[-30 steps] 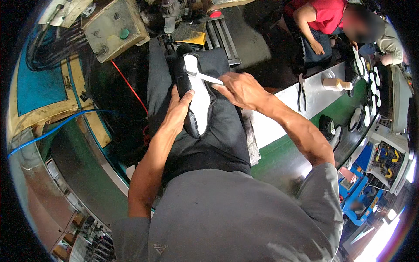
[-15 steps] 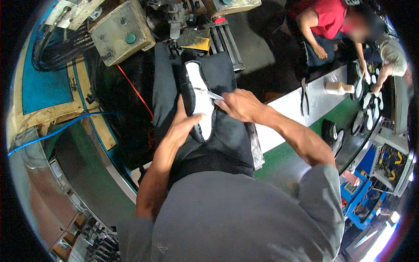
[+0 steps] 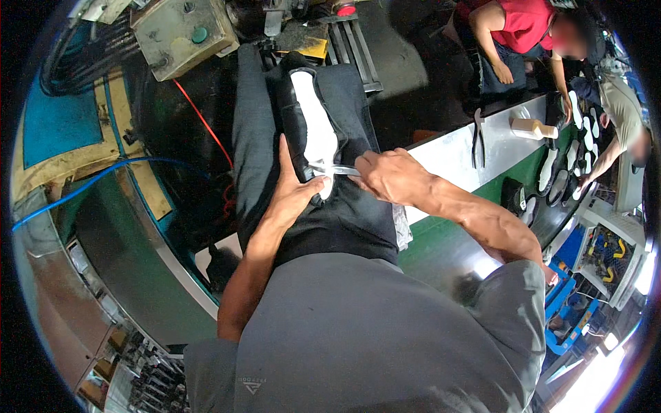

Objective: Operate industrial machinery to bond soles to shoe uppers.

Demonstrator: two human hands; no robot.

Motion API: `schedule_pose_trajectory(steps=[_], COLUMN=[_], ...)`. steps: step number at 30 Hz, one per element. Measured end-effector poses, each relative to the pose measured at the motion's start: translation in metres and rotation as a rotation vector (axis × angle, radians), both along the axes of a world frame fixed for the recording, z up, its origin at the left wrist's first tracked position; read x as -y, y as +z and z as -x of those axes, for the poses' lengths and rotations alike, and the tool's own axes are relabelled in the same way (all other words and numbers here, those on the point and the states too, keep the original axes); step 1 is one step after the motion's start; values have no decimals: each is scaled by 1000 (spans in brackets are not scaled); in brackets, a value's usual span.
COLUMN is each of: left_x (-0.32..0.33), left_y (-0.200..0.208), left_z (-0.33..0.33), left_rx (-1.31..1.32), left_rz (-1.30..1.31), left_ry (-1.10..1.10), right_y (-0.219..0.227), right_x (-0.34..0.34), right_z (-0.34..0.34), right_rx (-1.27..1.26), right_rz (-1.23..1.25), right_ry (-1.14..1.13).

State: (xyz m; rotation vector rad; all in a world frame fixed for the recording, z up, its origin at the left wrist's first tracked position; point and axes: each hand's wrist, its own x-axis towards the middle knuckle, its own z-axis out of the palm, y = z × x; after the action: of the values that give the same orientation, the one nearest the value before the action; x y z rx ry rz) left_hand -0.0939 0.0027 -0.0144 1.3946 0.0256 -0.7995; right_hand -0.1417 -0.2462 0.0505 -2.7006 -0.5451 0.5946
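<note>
Sole side up over my lap lies a dark shoe upper [image 3: 292, 124] with a long white insole [image 3: 315, 127] along its underside. My left hand [image 3: 292, 195] grips the end nearest my body from the left, its thumb on the white part and its other fingers partly hidden beneath. From the right, my right hand [image 3: 392, 176] is closed around a slim silvery metal tool [image 3: 341, 170]. The tool lies across the near end of the insole, just beyond my left thumb. Its exact kind cannot be made out.
At my right a metal-edged green bench [image 3: 441, 244] bears pincers [image 3: 478, 138], a cream bottle [image 3: 533, 129] and several shoe parts [image 3: 549, 168]. Two other people work at its far end. Machinery with a control box [image 3: 182, 34] stands ahead, and a blue hose [image 3: 89, 199] crosses at left.
The metal tool has moved from the shoe's middle toward its near end. The scene has shifted upward slightly in view. At far right, a co-worker's arm has moved lower along the bench.
</note>
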Motion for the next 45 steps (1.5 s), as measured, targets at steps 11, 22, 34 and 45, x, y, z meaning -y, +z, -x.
schedule_pose_trajectory(steps=[11, 22, 34, 45], left_x=[1, -1, -3, -5], left_y=[-20, -16, -17, -26], left_z=[-11, 0, -2, -2], left_rx=[146, 111, 55, 126], left_rz=[-208, -142, -66, -157], left_ry=[9, -52, -32, -75], right_y=[-17, 3, 1, -19], right_x=[21, -15, -41, -40], right_z=[1, -28, -10, 3], right_rx=[-237, -9, 158, -16], right_rz=[-292, -179, -341, -166], right_ry=[-159, -281, -257, -288])
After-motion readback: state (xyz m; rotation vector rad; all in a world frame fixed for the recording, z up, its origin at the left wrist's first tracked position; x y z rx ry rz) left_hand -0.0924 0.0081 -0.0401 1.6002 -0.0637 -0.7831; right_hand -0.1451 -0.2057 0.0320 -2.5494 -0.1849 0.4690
